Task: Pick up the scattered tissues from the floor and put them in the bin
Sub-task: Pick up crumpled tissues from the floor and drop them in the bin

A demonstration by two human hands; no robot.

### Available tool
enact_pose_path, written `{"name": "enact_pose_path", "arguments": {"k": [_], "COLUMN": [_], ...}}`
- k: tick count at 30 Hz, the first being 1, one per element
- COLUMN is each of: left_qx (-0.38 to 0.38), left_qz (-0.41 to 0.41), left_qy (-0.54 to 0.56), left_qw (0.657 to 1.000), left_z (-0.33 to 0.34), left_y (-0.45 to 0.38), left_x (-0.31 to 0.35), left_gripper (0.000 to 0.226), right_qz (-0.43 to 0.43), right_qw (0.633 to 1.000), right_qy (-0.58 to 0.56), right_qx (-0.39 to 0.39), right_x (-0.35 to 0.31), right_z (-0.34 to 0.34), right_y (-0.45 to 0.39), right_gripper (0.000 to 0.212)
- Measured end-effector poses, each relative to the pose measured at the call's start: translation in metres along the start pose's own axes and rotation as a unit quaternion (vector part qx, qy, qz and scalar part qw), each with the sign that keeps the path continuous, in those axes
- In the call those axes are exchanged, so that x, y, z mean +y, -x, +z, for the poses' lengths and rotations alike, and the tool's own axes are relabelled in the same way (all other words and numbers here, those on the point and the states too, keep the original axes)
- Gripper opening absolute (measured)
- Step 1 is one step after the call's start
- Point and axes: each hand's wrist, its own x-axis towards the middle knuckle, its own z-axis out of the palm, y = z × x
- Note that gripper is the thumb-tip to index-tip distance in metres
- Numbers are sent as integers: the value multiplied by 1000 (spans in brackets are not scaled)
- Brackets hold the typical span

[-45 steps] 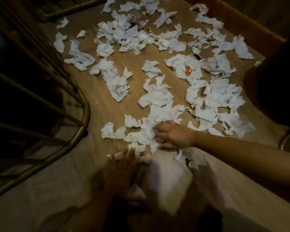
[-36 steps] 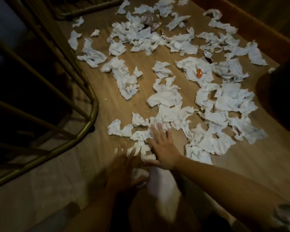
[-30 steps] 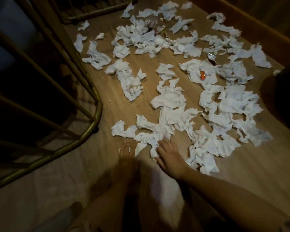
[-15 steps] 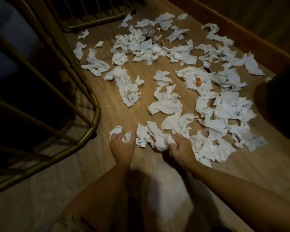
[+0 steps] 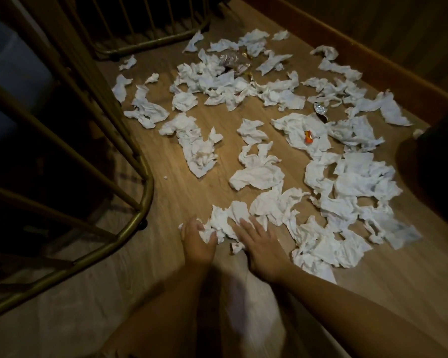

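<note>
Many crumpled white tissues [image 5: 256, 174] lie scattered over the wooden floor [image 5: 181, 192]. My left hand [image 5: 197, 241] is curled around a small wad of tissue [image 5: 208, 232] at the near edge of the spread. My right hand [image 5: 259, 244] lies flat, fingers apart, on the nearest clump of tissues [image 5: 228, 218]. A dark rounded shape [image 5: 435, 182] at the right edge may be the bin; it is too dark to tell.
A brass-coloured metal frame [image 5: 130, 228] with slanted bars stands on the left and another [image 5: 150, 45] at the back. A wooden skirting board [image 5: 373, 63] runs along the far right. A small orange wrapper [image 5: 308, 137] and foil scraps [image 5: 320, 109] lie among the tissues.
Both hands swept the nearest tissues together toward me. My left hand closed on a wad, and my right hand, briefly gripping a tissue, has flattened onto the clump.
</note>
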Motion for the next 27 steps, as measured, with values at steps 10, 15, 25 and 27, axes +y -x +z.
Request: {"name": "enact_pose_path", "arguments": {"k": [10,15,25,27], "left_qx": [-84,-18,-5,-12], "left_qz": [223,231,76,138], "left_qy": [-112,-115,105,68], "left_qw": [965,966,992,988], "left_z": [-1,4,12,11], "left_y": [14,22,-16,-20], "left_x": [-30,-24,134,175], "left_gripper": [31,47,28,16], "right_qz": [-43,14,79,62], "right_qw": [995,993,982,968], "right_qy": [-58,-86,-22,-14], "right_qx": [63,85,169,243], "right_x": [11,7,55,77], "right_z": [19,6,-139,-180], "right_y": [28,24,5,10], "right_gripper": [52,40,41,44]}}
